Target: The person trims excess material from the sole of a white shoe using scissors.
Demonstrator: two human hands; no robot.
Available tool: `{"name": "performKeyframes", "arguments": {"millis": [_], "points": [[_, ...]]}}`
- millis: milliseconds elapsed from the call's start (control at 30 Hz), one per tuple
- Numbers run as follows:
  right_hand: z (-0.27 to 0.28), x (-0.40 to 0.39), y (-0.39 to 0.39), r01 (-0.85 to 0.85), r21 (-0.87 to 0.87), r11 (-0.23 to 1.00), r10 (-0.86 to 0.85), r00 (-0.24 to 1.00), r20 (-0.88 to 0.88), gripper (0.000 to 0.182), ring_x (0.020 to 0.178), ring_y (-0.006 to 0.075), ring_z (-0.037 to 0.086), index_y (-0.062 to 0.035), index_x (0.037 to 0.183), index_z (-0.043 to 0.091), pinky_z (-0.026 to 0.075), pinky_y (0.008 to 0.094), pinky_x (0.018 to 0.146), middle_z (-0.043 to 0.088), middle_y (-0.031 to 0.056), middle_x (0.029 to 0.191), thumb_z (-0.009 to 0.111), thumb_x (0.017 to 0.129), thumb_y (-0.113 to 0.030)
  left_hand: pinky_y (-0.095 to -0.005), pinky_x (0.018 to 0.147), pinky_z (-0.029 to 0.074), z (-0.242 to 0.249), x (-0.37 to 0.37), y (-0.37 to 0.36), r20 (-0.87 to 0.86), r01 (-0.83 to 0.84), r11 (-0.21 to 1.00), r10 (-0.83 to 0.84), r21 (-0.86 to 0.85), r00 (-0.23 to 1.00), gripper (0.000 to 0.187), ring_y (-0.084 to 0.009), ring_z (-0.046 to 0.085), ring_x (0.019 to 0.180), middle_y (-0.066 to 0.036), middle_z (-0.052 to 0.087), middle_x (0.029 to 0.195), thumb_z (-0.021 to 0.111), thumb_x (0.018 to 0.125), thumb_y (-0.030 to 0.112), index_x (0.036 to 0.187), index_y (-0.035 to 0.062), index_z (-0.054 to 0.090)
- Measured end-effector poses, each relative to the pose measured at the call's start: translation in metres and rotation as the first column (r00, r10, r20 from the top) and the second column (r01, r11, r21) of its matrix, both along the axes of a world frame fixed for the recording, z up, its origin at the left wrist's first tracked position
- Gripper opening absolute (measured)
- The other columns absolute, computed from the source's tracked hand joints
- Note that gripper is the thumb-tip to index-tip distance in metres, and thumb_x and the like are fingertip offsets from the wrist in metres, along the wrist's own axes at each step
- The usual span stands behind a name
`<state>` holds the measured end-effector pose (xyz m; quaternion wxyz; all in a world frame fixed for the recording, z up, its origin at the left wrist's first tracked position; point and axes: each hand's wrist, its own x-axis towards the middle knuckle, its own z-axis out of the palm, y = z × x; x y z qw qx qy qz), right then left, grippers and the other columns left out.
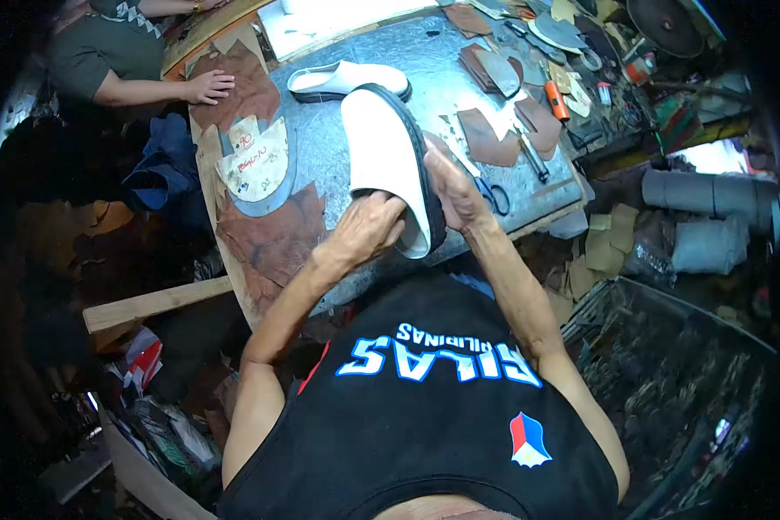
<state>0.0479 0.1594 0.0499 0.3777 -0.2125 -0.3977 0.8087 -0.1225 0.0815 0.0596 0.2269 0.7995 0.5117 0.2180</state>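
A white clog [377,143] with a black sole is held tilted over the metal-topped table, its open heel end toward me. My left hand [368,227] has its fingers tucked into the clog's opening, with the fingertips hidden inside. Along the black sole on the other side, my right hand [452,186] cups the clog with its fingers extended. Another white clog [347,80] lies on the table just beyond. Blue-handled scissors [497,198] rest beside my right hand.
Brown leather pieces [277,234] and a marked pattern [256,160] cover the table's left side. More leather, a knife-like tool [533,158] and an orange cylinder [556,101] lie right. Another person's hand [210,87] rests on leather. A wooden beam [156,305] juts out left.
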Motion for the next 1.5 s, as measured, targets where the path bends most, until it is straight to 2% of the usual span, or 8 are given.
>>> {"name": "performKeyframes", "arguments": {"millis": [167, 333, 533, 800, 867, 1033, 1200, 1500], "points": [[-0.019, -0.005, -0.004, 0.017, -0.214, 0.977, -0.037, 0.995, -0.092, 0.06, 0.122, 0.0158, 0.047, -0.0047, 0.145, 0.03, 0.036, 0.0322, 0.104, 0.049, 0.0078, 0.134, 0.058, 0.094, -0.019, -0.0411, 0.071, 0.049, -0.032, 0.015, 0.013, 0.406, -0.289, 0.953, 0.302, -0.094, 0.863, 0.014, -0.0359, 0.06, 0.078, -0.023, 0.059, 0.085, 0.055, 0.082, 0.004, 0.094, -0.0019, 0.058], [-0.041, 0.002, 0.012, 0.031, -0.339, 0.94, -0.078, 0.989, -0.127, 0.053, 0.125, 0.0189, 0.045, -0.0029, 0.143, 0.033, 0.036, 0.0347, 0.104, 0.048, 0.0102, 0.136, 0.053, 0.097, -0.02, -0.0375, 0.103, 0.04, -0.019, 0.024, 0.044, 0.637, 0.181, 0.89, 0.429, -0.417, -0.641, 0.034, -0.0225, 0.057, 0.112, -0.016, 0.061, 0.118, 0.043, 0.087, 0.003, 0.119, -0.0075, 0.053], [-0.01, 0.029, 0.034, -0.104, 0.947, 0.303, -0.669, 0.685, 0.289, 0.07, 0.135, 0.0368, 0.035, 0.0035, 0.14, 0.037, 0.027, 0.0481, 0.11, 0.038, 0.0262, 0.143, 0.048, 0.095, -0.049, -0.0392, 0.11, 0.032, 0.011, 0.038, 0.082, 0.708, 0.049, 0.837, 0.491, -0.545, -0.508, 0.06, -0.0233, 0.048, 0.124, -0.014, 0.052, 0.132, 0.035, 0.1, 0.047, 0.131, -0.0048, 0.044], [0.029, 0.002, 0.251, -0.525, 0.804, -0.281, -0.616, 0.741, 0.268, 0.042, 0.119, 0.0313, 0.053, -0.0098, 0.12, 0.06, 0.038, 0.0473, 0.102, 0.058, 0.0107, 0.126, 0.063, 0.083, -0.028, -0.0391, 0.106, 0.037, 0.007, 0.058, 0.1, 0.716, -0.08, 0.745, 0.596, -0.662, -0.364, 0.055, -0.0242, 0.048, 0.123, -0.015, 0.049, 0.134, 0.037, 0.101, 0.039, 0.137, -0.0023, 0.038], [-0.004, 0.013, 0.332, -0.525, 0.806, 0.272, -0.657, 0.51, 0.554, 0.04, 0.115, 0.031, 0.055, -0.0096, 0.117, 0.061, 0.042, 0.0463, 0.098, 0.061, 0.0105, 0.12, 0.064, 0.079, -0.021, -0.0387, 0.108, 0.035, 0.017, 0.057, 0.1, 0.687, -0.085, 0.73, 0.589, -0.679, -0.426, 0.054, -0.0241, 0.049, 0.122, -0.014, 0.05, 0.134, 0.038, 0.101, 0.038, 0.136, -0.0032, 0.039], [0.045, -0.036, 0.179, 0.059, 0.976, -0.208, 0.055, 0.997, -0.049, 0.044, 0.108, 0.0308, 0.059, -0.0076, 0.121, 0.059, 0.044, 0.0452, 0.098, 0.062, 0.011, 0.12, 0.061, 0.082, -0.028, -0.0359, 0.105, 0.04, 0.025, 0.067, 0.114, 0.672, -0.228, 0.655, 0.58, -0.721, -0.46, 0.053, -0.0237, 0.052, 0.121, -0.014, 0.05, 0.135, 0.036, 0.101, 0.038, 0.134, -0.0043, 0.041], [-0.011, -0.035, 0.302, -0.457, 0.853, -0.25, -0.597, 0.767, 0.236, 0.041, 0.107, 0.0339, 0.059, -0.0027, 0.117, 0.061, 0.045, 0.0431, 0.094, 0.061, 0.0163, 0.119, 0.046, 0.095, -0.033, -0.0428, 0.105, 0.04, 0.02, 0.056, 0.094, 0.577, -0.103, 0.676, 0.527, -0.73, -0.624, 0.049, -0.027, 0.052, 0.121, -0.017, 0.056, 0.127, 0.04, 0.1, 0.032, 0.131, -0.0053, 0.045], [-0.015, 0.031, 0.135, -0.29, 0.426, 0.857, -0.033, 0.794, 0.607, 0.078, 0.141, 0.0358, 0.024, 0.0091, 0.145, 0.016, 0.021, 0.0384, 0.114, 0.026, 0.0309, 0.148, 0.054, 0.095, -0.037, -0.0457, 0.11, 0.033, 0.02, 0.057, 0.131, 0.545, -0.045, 0.746, 0.443, -0.664, -0.712, 0.054, -0.0288, 0.046, 0.127, -0.019, 0.051, 0.133, 0.04, 0.1, 0.038, 0.133, -0.0043, 0.042]]}}
